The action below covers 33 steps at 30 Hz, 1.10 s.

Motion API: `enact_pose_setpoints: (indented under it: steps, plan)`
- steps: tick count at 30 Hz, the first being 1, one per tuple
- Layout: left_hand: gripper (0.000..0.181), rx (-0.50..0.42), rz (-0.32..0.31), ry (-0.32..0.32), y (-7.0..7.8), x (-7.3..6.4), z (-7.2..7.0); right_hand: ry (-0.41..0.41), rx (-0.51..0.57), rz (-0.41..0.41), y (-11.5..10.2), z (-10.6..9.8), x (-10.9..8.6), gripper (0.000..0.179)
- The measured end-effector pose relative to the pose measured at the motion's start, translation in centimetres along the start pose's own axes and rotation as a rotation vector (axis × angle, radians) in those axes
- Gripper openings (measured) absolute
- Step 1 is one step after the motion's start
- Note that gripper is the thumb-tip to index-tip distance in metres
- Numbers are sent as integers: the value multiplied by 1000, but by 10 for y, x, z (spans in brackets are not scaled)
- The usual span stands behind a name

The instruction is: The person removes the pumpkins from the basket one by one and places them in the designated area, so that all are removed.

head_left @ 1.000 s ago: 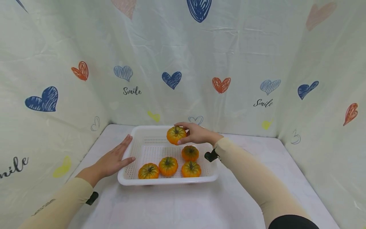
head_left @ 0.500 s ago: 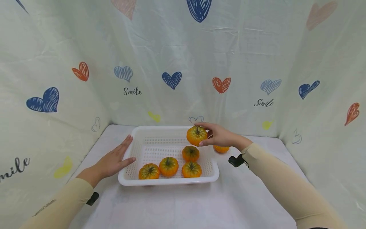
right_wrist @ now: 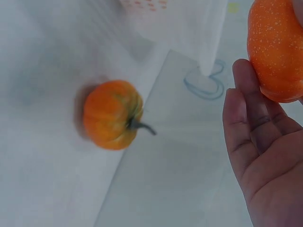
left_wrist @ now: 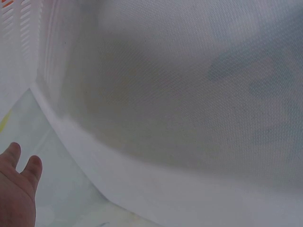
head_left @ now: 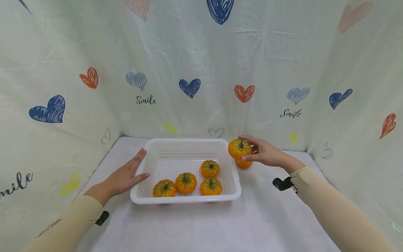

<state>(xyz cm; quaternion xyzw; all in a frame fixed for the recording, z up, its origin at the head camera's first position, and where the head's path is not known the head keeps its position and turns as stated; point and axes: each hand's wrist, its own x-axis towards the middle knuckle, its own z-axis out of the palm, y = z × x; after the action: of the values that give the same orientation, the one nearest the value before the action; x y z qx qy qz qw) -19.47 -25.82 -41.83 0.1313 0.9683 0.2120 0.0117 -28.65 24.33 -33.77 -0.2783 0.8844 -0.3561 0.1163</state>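
Note:
My right hand (head_left: 267,152) grips a small orange pumpkin (head_left: 239,148) between thumb and fingers, raised just beyond the basket's right rim. Below it, partly hidden, a second pumpkin (head_left: 244,164) sits on the table; in the right wrist view this table pumpkin (right_wrist: 113,115) shows its dark curved stem, apart from the held pumpkin (right_wrist: 275,52). Against the left rim of the white plastic basket (head_left: 185,200) rests my left hand (head_left: 121,178), its fingers extended. Inside the basket lie several pumpkins (head_left: 185,183), along the front and at the right.
A white cloth covers the table (head_left: 189,227). Behind and at both sides hangs a pale curtain (head_left: 270,63) printed with hearts and lettering. The basket's perforated wall (left_wrist: 19,42) appears in the left wrist view.
My right hand has carried the pumpkin rightward from over the basket to past its right rim. The pumpkin on the table has come into sight. My left hand has stayed put.

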Motion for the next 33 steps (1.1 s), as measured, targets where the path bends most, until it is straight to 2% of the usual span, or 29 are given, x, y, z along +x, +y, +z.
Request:
enact_pose_setpoints:
  steps: [14, 20, 23, 33]
  plan:
    - [88, 6, -3, 6, 1, 1, 0, 89, -2, 141, 48, -13, -28, 83]
    - [88, 4, -13, 4, -1, 0, 2, 119, -1, 234, 67, -14, -36, 88]
    - [89, 3, -12, 1, -2, 0, 3, 129, 6, 283, 77, -13, -38, 92]
    - [89, 7, -11, 9, -2, 0, 3, 137, 23, 345, 109, -6, -37, 95]
